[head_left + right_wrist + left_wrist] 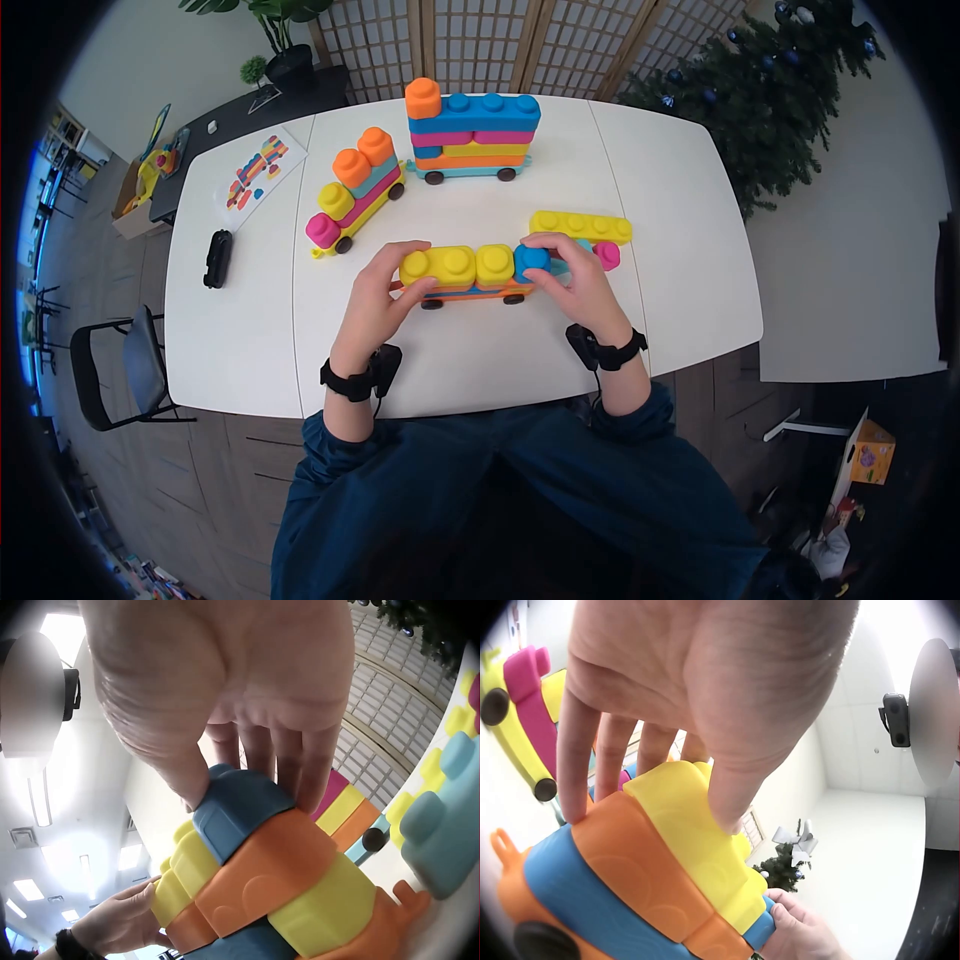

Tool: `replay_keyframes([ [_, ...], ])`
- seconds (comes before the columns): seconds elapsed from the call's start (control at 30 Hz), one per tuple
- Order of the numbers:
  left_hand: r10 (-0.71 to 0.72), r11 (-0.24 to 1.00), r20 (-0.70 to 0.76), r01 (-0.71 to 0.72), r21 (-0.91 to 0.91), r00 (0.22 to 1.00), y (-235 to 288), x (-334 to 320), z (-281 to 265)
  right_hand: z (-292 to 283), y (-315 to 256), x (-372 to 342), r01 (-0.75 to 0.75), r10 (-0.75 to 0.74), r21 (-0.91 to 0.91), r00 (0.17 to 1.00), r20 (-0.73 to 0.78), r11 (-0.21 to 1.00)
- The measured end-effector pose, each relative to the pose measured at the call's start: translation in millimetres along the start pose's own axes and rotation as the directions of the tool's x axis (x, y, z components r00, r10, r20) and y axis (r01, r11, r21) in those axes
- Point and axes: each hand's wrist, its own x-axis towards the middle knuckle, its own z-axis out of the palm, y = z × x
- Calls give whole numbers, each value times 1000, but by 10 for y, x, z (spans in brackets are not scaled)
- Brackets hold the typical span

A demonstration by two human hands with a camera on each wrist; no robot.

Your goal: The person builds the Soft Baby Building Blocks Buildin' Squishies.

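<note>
A wheeled toy wagon (475, 292) of stacked blocks sits before me, its orange base (514, 896) carrying blue, yellow and orange layers. On top lie a longer yellow block (440, 264), a small yellow block (494, 264) and a blue block (240, 810) at the right end. My left hand (378, 300) grips the longer yellow block at the left end, thumb on the near side and fingers on the far side, one fingertip low against the orange layer. With thumb and fingers on opposite sides, my right hand (585, 295) pinches the blue block, which rests on the orange layer.
Behind stand a tall block car (470, 130) and a yellow-based block car (358, 195). Loose yellow (585, 226) and pink (606, 256) blocks lie by my right hand. A picture sheet (262, 175) and a black case (218, 258) are on the left.
</note>
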Motion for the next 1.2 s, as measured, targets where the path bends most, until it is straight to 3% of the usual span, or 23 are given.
replay_keyframes([
  [0.47, 28, 1000, 0, -28, 0, 1000, 7, -6, -1, 50, 47, -34, -55, 54, 94, 998, 14, 994],
  [0.57, 23, 1000, 0, -23, -1, 1000, 9, -8, -3, 59, 52, -29, 4, 2, 104, 998, -60, 995],
  [0.63, 16, 1000, 1, -16, 3, 1000, -4, -9, -4, -33, 52, -17, -77, 75, 40, 996, 56, 996],
  [0.77, -5, 1000, 26, 4, 13, 1000, -32, 1, -11, -280, 197, 81, -20, 20, 10, 998, -62, 1000],
  [0.83, -13, 1000, 26, 14, -9, 1000, -32, -6, -10, -523, 240, 143, -251, 197, -187, 943, -267, 950],
  [0.87, -13, 1000, 26, 13, -9, 1000, -37, -10, -4, -654, 360, 139, -250, 196, -187, 944, -267, 950],
  [0.93, 39, 999, -12, -39, -3, 999, -45, -9, 15, -873, 687, 95, -302, 123, -568, 935, -332, 766],
  [0.97, 41, 999, -13, -41, -3, 999, -41, -7, 16, -927, 739, 86, -301, 121, -568, 935, -332, 766],
  [1.03, 25, 1000, -5, -25, 0, 1000, -34, -6, 17, -998, 834, 70, -393, 259, -606, 918, -300, 691],
  [1.2, 31, 1000, -6, -31, 6, 1000, -30, -3, 23, -1007, 1132, 81, -455, 385, -541, 890, -246, 707],
])
